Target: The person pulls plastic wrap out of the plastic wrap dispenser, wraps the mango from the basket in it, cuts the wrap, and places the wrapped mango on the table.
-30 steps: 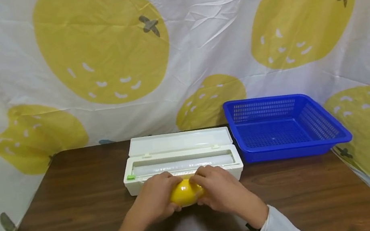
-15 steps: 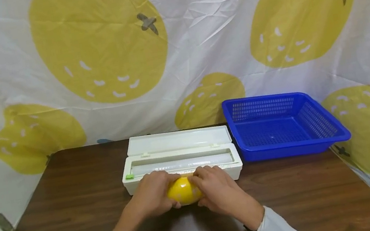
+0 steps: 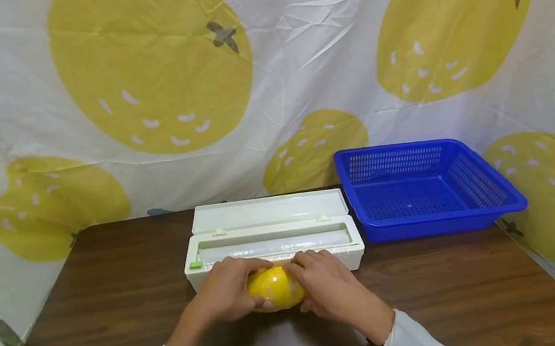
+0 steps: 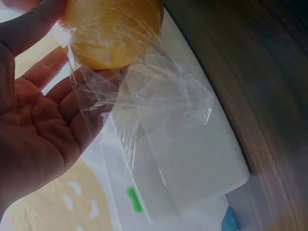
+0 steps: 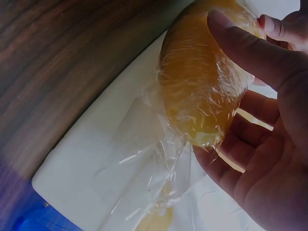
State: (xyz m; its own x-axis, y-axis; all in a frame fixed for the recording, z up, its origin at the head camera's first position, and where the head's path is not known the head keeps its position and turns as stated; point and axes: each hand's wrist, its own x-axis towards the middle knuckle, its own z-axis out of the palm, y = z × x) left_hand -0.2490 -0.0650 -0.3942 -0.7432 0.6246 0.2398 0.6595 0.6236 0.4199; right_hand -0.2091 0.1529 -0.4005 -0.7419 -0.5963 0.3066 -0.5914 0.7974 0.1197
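Both hands hold a smooth, oblong yellow fruit point(image 3: 275, 288) in front of the white cling film dispenser. My left hand point(image 3: 226, 290) grips its left end, thumb on the near side and fingers behind. On the right end, my right hand point(image 3: 327, 282) grips it the same way. Clear cling film point(image 5: 211, 82) covers the fruit in creases. A loose flap of film point(image 4: 187, 94) trails off past the left fingers, and another loose tail point(image 5: 139, 161) hangs from the right end. The fingertips behind the fruit are partly hidden.
The dispenser point(image 3: 356, 256) stands with its lid point(image 3: 267, 211) tipped back, a film roll point(image 3: 273, 247) inside and a green slider point(image 3: 196, 265) at its left. A blue perforated basket point(image 3: 430, 227) sits to its right. The brown table point(image 3: 115, 322) meets a patterned cloth point(image 3: 294, 72) behind.
The fruit has turned slightly between my hands, and more of its left side shows as the left hand shifted a little leftward. The dispenser and basket have stayed in place.
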